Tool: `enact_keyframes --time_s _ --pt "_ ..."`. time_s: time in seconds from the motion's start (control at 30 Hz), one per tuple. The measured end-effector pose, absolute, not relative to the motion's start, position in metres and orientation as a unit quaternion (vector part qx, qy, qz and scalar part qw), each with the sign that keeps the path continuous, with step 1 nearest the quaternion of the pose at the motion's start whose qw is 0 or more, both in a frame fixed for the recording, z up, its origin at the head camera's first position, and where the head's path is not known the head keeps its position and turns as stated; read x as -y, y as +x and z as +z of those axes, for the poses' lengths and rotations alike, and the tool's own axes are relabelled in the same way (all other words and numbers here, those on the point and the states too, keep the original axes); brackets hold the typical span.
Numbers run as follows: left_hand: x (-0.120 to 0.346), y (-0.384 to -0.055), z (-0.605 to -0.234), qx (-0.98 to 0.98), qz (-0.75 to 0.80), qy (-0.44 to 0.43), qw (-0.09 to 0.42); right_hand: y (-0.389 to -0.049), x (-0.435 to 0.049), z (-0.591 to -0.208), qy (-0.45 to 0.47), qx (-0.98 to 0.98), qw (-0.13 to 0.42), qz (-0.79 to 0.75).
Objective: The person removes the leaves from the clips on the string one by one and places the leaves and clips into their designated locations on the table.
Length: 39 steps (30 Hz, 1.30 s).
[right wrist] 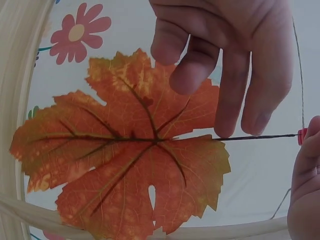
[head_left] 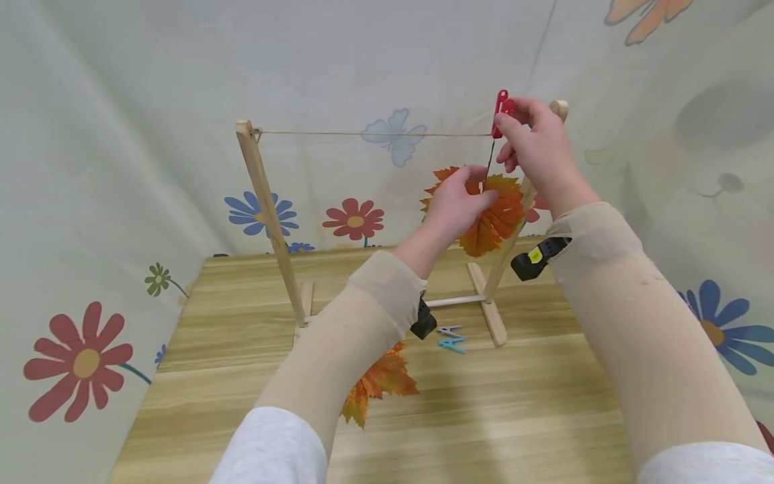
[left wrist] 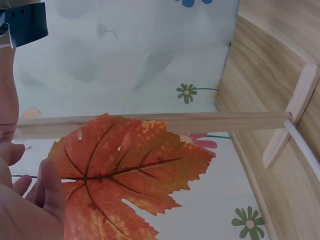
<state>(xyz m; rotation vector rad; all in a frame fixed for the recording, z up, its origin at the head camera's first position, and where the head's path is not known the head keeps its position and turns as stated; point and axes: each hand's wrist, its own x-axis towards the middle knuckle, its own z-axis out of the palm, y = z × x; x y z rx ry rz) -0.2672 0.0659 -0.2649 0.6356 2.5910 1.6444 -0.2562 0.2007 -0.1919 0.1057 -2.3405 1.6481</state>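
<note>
My right hand [head_left: 538, 138] pinches a red clothespin [head_left: 499, 114] at the right part of the string [head_left: 314, 133]. The dark stem of an orange maple-like leaf [head_left: 490, 225] runs up to the clothespin, and the leaf hangs below it. Beside the stem is my left hand [head_left: 453, 202], its fingers loosely extended. In the right wrist view the left fingertips [right wrist: 225, 127] lie at the stem, apparently touching it. The left wrist view has the leaf [left wrist: 130, 170] just beyond the left hand [left wrist: 30, 200].
A wooden frame with two posts [head_left: 266, 215] carries the string above the wooden table [head_left: 230, 403]. Another orange leaf [head_left: 387, 380] lies on the table, partly under my left arm. Close to the frame's foot [head_left: 492, 319] are a blue clothespin [head_left: 451, 345] and a greyish one [head_left: 449, 331].
</note>
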Motion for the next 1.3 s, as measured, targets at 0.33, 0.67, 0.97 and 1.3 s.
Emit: enact_keyframes --time_s 0.33,0.67,0.97,1.3 --pt "-0.067 -0.269 -0.262 -0.836 0.518 0.182 -0.018 -0.254 -0.202 -0.191 0.048 0.779 0.139 0.609" --pt "-0.074 -0.268 -0.256 -0.837 0.515 0.182 -0.044 -0.251 -0.210 -0.192 0.042 0.743 0.151 0.651" --pt "-0.081 -0.270 -0.251 -0.840 0.504 0.198 -0.034 -0.251 -0.213 -0.191 0.051 0.734 0.150 0.661" --pt "-0.078 -0.270 -0.247 -0.831 0.518 0.199 -0.023 -0.250 -0.214 -0.192 0.050 0.721 0.151 0.675"
